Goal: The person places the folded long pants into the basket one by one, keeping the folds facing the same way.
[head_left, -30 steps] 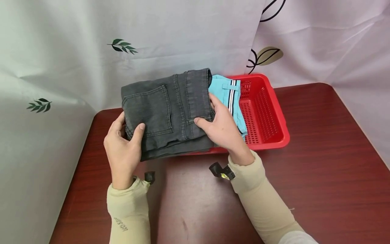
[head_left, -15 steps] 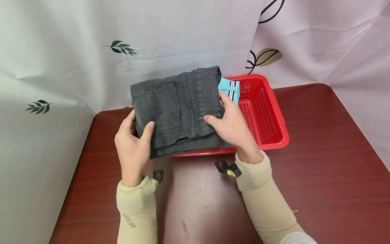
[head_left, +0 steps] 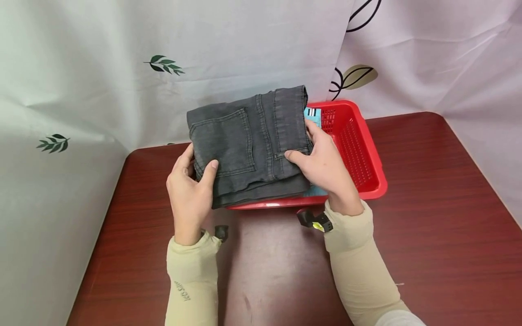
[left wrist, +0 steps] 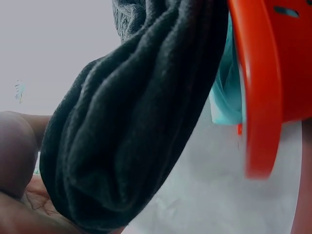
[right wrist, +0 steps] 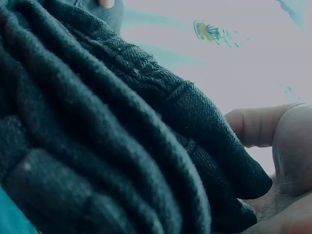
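Note:
A folded pair of dark grey jeans (head_left: 244, 140) is held between my two hands, over the left and middle part of a red plastic basket (head_left: 373, 149). My left hand (head_left: 189, 192) grips the left folded edge, thumb on top near the back pocket. At the waistband end my right hand (head_left: 326, 165) grips the jeans, thumb by a belt loop. The wrist views show the stacked fabric layers of the jeans (left wrist: 131, 112) between fingers and thumb. A light blue garment with a striped band (head_left: 313, 115) lies in the basket, mostly hidden under the jeans.
The basket stands on a reddish-brown wooden table (head_left: 424, 203) near its back edge. A white curtain (head_left: 244, 40) with leaf prints hangs behind and to the left. The basket's right part shows its bare perforated floor and wall.
Both hands have carried the jeans to the right and slightly up in the view, further over the basket. More of the blue garment is now covered.

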The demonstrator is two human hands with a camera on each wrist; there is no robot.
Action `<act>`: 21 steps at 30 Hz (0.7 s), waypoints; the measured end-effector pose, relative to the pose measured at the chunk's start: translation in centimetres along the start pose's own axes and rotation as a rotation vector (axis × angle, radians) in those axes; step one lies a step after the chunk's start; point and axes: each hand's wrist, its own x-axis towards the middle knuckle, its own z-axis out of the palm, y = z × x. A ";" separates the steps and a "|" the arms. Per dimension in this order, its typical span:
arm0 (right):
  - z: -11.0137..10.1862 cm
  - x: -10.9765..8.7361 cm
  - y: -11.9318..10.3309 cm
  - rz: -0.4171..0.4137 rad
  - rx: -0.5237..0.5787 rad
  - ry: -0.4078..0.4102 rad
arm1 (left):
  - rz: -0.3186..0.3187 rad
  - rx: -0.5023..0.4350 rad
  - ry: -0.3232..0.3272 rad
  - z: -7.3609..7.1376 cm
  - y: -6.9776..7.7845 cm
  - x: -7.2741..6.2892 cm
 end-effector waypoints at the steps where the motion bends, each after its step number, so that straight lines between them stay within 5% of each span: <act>1: -0.2 0.0 0.0 0.005 0.002 0.003 | 0.002 -0.010 -0.004 0.1 0.0 0.0; 21: -3.1 -0.4 -0.1 0.027 -0.017 0.038 | 0.025 -0.119 -0.057 2.9 0.8 -0.1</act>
